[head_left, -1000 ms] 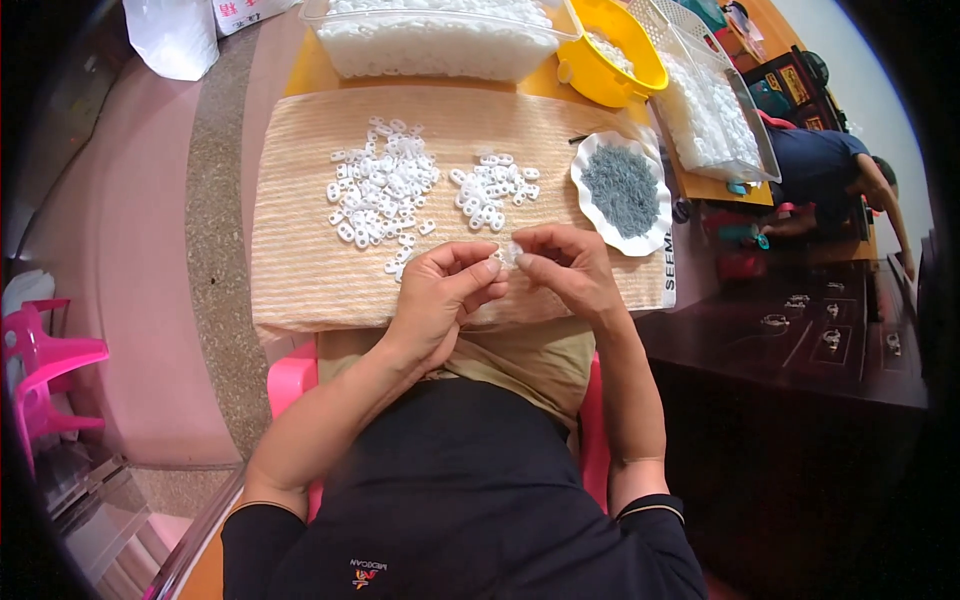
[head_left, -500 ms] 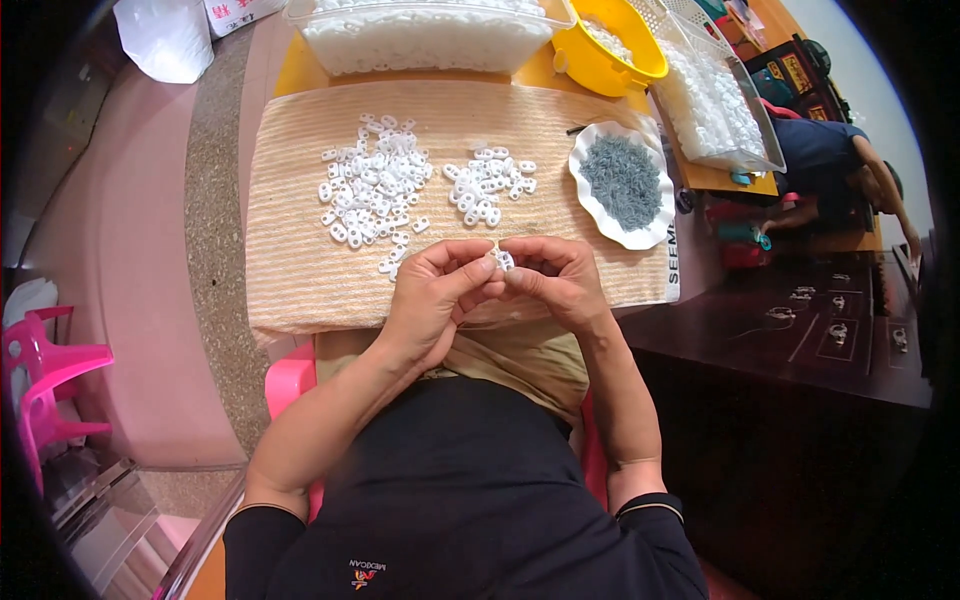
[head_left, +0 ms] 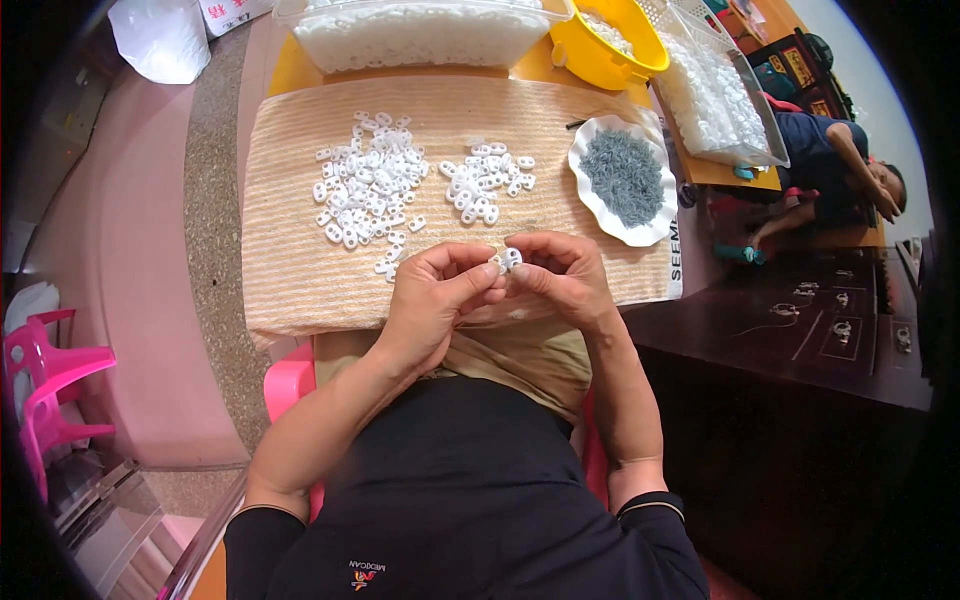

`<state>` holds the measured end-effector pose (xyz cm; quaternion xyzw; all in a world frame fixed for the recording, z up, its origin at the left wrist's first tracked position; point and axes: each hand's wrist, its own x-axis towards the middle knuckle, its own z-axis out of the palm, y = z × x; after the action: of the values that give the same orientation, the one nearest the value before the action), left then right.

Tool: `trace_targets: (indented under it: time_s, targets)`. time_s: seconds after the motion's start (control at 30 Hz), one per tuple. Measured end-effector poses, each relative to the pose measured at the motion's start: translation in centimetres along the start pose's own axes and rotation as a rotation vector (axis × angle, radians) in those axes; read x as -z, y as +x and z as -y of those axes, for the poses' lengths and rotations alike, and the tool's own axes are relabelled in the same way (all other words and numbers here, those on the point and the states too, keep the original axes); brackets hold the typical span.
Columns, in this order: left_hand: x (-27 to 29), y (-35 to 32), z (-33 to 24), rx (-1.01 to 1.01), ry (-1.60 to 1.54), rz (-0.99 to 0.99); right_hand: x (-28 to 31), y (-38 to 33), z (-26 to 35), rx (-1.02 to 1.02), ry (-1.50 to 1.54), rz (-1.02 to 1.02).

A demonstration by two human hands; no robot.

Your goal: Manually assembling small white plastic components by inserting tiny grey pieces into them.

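Above the near edge of the towel, my two hands meet fingertip to fingertip. My right hand (head_left: 562, 282) pinches a small white two-hole plastic piece (head_left: 513, 257) between thumb and forefinger. Right beside it, the thumb and forefinger of my left hand (head_left: 435, 292) are pressed together; whatever they hold is too small to make out. A large loose heap of white two-hole pieces (head_left: 370, 185) lies beyond my left hand, and a smaller heap (head_left: 485, 180) sits straight ahead. To the right stands a white wavy-rimmed dish (head_left: 640, 237) full of tiny grey pieces (head_left: 622, 175).
A striped tan towel (head_left: 290, 220) covers the table. At its far side are a clear bin of white pieces (head_left: 420, 42), a yellow basin (head_left: 570, 60) and another clear bin (head_left: 740, 153). A person (head_left: 820, 165) sits at right, beyond a dark cabinet (head_left: 760, 340). Pink stools (head_left: 60, 375) stand left.
My fingertips have drawn slightly apart, and the white piece shows more plainly in my right fingers. The other person has shifted, an arm now nearer the head.
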<state>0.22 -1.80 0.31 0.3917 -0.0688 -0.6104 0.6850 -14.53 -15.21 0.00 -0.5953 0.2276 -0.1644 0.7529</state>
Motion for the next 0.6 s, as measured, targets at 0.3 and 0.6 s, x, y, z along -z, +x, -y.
trace_targets:
  time_s: [0.3, 0.6]
  targets:
    - [0.15, 0.12, 0.13, 0.007, 0.024, -0.015, 0.09, -0.27, 0.46, -0.006, -0.012, -0.026]
    - [0.11, -0.01, 0.2, 0.016, 0.052, -0.024, 0.27, -0.3, 0.37, 0.009, -0.067, -0.014]
